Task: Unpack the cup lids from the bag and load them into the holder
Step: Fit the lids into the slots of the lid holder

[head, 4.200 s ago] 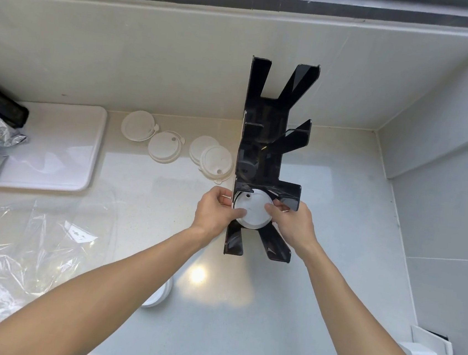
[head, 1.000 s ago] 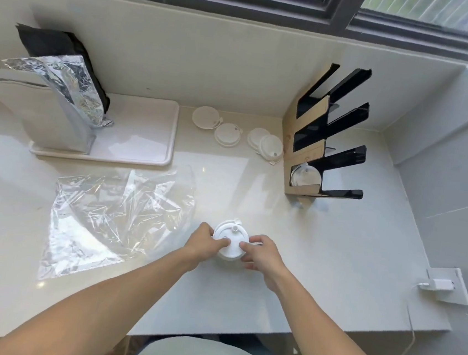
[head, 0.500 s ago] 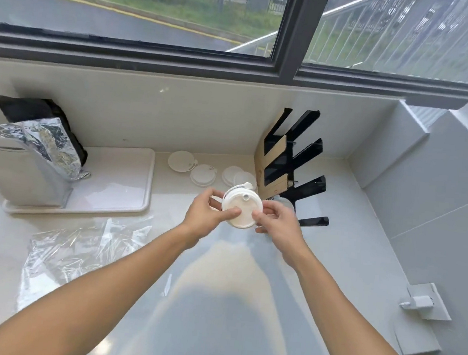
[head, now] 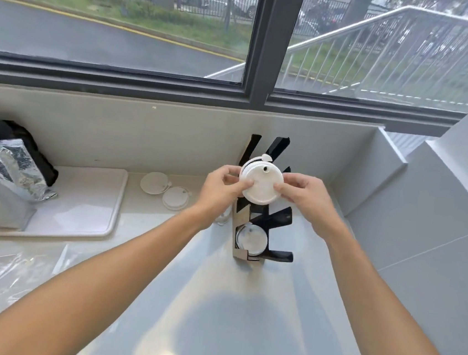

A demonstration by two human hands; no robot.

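— What were your hands doing at that point?

— Both were clamped on a small stack of lids (head: 261, 183). My left hand (head: 221, 189) pinched its left rim, my right hand (head: 301, 194) its right rim, thumbs on the flat face turned toward me.

— Where was the stack?

— Up in the air, right in front of the holder (head: 262, 229). A second earlier I had it down on the near counter (head: 213, 305), squaring it up; now it was raised and carried far, level with the upper slots.

— So what did that mean for the job?

— I'd judge the next load was about to go in. The bottom slot already held lids (head: 251, 238). Loose lids (head: 165, 190) lay left of the holder, and the bag (head: 9, 275) sat at near left.
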